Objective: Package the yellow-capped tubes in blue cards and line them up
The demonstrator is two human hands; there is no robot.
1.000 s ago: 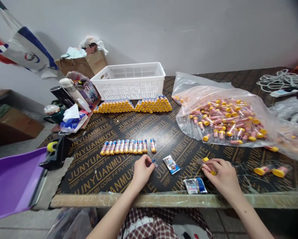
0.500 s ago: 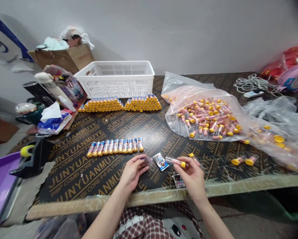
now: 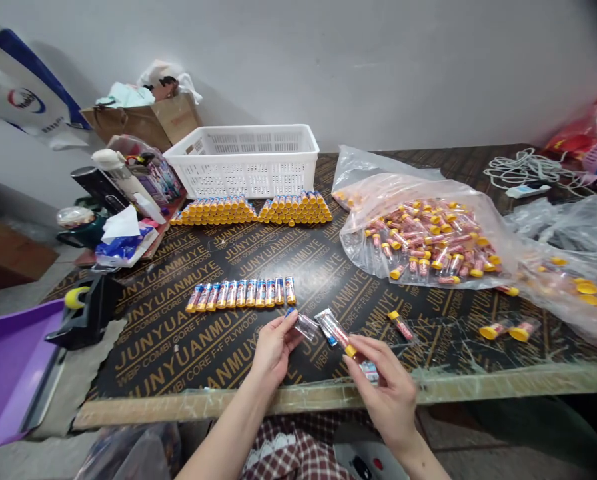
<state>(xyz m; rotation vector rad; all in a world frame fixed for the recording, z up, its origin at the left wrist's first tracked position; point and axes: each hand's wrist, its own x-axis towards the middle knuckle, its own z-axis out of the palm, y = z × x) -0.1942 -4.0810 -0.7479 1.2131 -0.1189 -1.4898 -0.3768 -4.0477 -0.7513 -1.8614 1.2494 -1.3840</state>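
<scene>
My left hand (image 3: 274,347) pinches the end of a clear printed plastic sleeve (image 3: 306,327), which points to the right. Between the thumb and fingers of my right hand (image 3: 384,380) is a clear tube (image 3: 339,332) with a yellow cap and pink contents, its uncapped end towards the sleeve. The tube and the sleeve are apart. Partly behind the tube lies a small stack of flat blue-and-white sleeves (image 3: 325,317) on the table. Another yellow-capped tube (image 3: 402,325) lies beyond my right hand. A row of tubes in blue sleeves (image 3: 241,293) lies ahead of my left hand.
Sleeved tubes are stacked (image 3: 298,209) before a white basket (image 3: 248,167). A plastic bag (image 3: 361,243) spills yellow-capped tubes on the right, with two loose tubes (image 3: 508,329) nearer the edge. A tape dispenser (image 3: 86,317) stands left, beside a purple tray (image 3: 18,367).
My right hand has turned the tube so that its uncapped end points up and left. The sleeve in my left hand now extends further out from the fingers. The view has shifted slightly left.
</scene>
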